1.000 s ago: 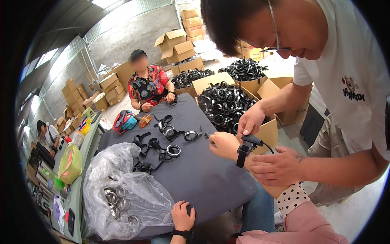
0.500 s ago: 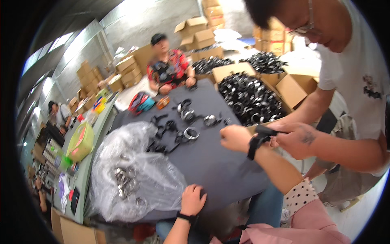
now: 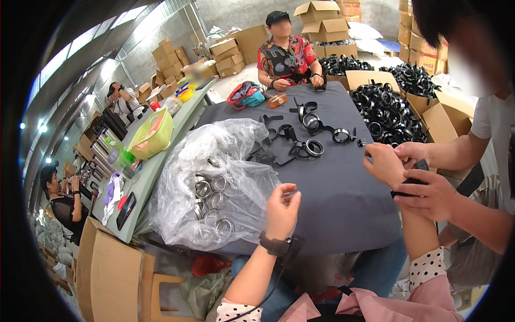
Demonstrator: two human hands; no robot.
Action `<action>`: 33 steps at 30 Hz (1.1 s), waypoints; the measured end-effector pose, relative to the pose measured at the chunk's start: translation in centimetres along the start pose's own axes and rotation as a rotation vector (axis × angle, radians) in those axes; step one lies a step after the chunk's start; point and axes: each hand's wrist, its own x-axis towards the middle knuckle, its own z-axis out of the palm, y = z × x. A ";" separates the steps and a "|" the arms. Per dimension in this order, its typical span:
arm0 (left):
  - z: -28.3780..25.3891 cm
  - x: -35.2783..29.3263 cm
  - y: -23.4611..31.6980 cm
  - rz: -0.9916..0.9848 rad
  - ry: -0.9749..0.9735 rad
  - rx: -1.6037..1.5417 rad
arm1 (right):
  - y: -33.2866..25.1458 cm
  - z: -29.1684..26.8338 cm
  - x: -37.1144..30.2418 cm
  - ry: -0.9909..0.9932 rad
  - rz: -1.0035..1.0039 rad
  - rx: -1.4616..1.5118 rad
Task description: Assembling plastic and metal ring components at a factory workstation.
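My left hand [image 3: 282, 211] is raised over the near table edge beside a clear plastic bag [image 3: 177, 177]. Its fingers are loosely bent, thumb apart, with nothing in them. Metal rings [image 3: 217, 199] show through the bag. A black wrist strap [image 3: 274, 245] circles my left wrist. My right hand [image 3: 387, 165] hangs over the table's right edge, fingers bent and partly hidden, holding nothing visible. A co-worker's hands [image 3: 429, 196] grip the black strap and small black device [image 3: 417, 176] at my right wrist. Black-and-silver ring clamps [image 3: 309, 148] lie farther up the grey table [image 3: 343, 214].
Opposite sits another person [image 3: 284, 59] with hands on the table. An open carton [image 3: 389, 115] of black clamps stands at the right. A green side table [image 3: 177, 126] on the left bears a yellow-green basket [image 3: 152, 134] and a phone [image 3: 126, 210]. Below is a cardboard box [image 3: 115, 273].
My view has shifted, moving the scene rightward. My left hand has lifted off the table edge and turned upright. The co-worker's hands have closed in around my right wrist strap.
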 end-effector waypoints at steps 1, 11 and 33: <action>1.1 0.7 0.8 -0.076 -0.030 -0.250 | 0.8 -2.6 -1.1 0.033 0.034 -0.058; -0.1 1.0 -1.1 -0.501 -0.111 -0.801 | 2.9 -1.0 -0.9 0.052 0.060 -0.016; 0.4 -1.7 -3.9 -0.381 -0.224 -0.298 | 4.0 2.1 -2.3 0.077 0.148 0.118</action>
